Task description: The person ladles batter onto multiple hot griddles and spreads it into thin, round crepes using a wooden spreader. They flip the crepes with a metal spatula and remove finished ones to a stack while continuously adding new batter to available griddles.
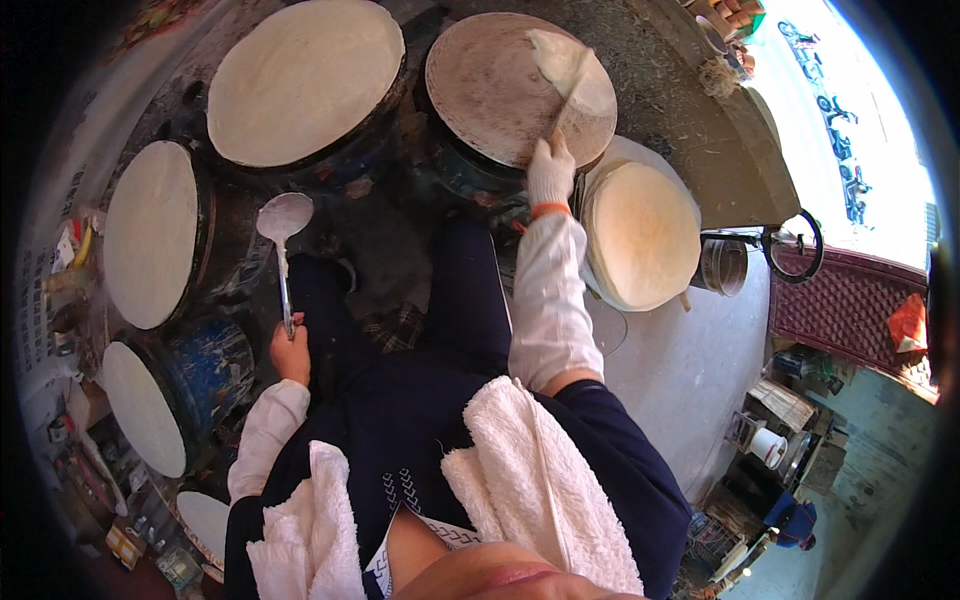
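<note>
My right hand [551, 176], in a white knitted glove with an orange cuff, is closed round the handle of a wooden spreader [571, 97]. The spreader's far end rests in pale batter [598, 93] on the right part of a round brown griddle [485, 85]; the rest of that griddle shows bare. Lower left, my bare left hand [291, 355] grips the handle of a metal ladle [285, 216]. Whitish batter coats its bowl, which hangs over the gap between the griddles and my legs. Just right of my right forearm lies a stack of thin round flatbreads [643, 236].
Pale sheets cover more round griddles, a large one [306, 82] at the far left and others [152, 234] curving down the left side. A brown board [735, 165] stands beyond the stack. On the far right are a quilted dark-red curtain [850, 300] and a person [797, 525].
</note>
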### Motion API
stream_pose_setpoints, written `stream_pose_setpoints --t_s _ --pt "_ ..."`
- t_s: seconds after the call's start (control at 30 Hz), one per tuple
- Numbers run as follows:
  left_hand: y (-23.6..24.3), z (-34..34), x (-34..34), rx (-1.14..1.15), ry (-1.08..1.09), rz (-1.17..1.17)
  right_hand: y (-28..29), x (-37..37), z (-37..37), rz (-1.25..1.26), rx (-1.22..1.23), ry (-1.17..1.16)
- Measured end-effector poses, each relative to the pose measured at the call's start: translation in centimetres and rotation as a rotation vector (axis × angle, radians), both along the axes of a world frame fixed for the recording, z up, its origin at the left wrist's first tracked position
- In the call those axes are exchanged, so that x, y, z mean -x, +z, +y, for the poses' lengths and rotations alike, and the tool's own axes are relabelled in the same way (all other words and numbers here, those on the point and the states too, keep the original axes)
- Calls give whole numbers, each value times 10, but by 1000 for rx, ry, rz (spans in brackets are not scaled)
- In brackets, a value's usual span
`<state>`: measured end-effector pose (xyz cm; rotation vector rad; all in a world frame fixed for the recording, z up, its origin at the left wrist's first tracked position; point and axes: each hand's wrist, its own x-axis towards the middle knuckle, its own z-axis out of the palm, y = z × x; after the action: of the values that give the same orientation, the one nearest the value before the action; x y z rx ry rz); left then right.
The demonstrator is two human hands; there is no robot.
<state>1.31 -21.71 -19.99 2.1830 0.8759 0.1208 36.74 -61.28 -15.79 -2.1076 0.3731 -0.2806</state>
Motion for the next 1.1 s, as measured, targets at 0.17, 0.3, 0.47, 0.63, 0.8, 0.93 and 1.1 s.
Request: stream_pose_setpoints --t_s 0.17,0.3,0.47,0.63,0.8,0.93,1.1 --pt "-32 -1 8 38 90 -41 18 3 -22 71 -91 120" --pt "-28 -6 3 106 133 -90 -13 20 -61 2 -64 14" --pt "-31 -1 3 55 111 -66 9 -43 -38 99 94 134" --pt "-31 -5 -4 54 119 -70 15 -81 26 192 94 154" --pt "-30 -9 -1 78 158 -32 28 -52 -1 185 189 365" --pt "-22 -13 -4 52 128 13 7 -74 -81 181 179 63" --pt "-21 -15 -6 73 154 12 2 -125 -118 245 42 423"
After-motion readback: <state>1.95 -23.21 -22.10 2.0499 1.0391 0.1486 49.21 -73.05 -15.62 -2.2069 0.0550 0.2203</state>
